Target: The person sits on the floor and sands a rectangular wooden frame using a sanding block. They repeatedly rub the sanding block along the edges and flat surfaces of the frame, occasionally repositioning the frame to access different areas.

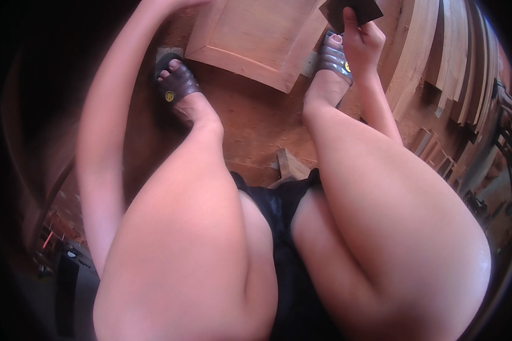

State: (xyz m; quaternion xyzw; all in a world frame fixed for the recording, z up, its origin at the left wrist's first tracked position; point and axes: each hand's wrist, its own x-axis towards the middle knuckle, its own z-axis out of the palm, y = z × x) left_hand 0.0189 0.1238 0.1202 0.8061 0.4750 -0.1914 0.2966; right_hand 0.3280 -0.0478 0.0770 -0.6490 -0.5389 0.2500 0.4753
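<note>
A pale wooden panel (244, 34) with a raised frame lies on the floor between my feet, its far part cut off by the upper edge. My right hand (363, 42) is beside the panel's right edge, above my right foot. Its thumb lies over a dark, flat, square piece of what looks like sandpaper (338, 12), and the fingers are behind it. My left arm reaches forward along the left side. Only a sliver of my left hand (189, 2) shows at the top edge, near the panel's far left, and its fingers are out of sight.
Long wooden boards (432, 51) lie side by side at the right, with short offcuts (429, 148) nearer me. A wooden block (292, 165) is on the brown floor (250, 125) between my legs. At the lower left sits a dark box-like object (77, 278).
</note>
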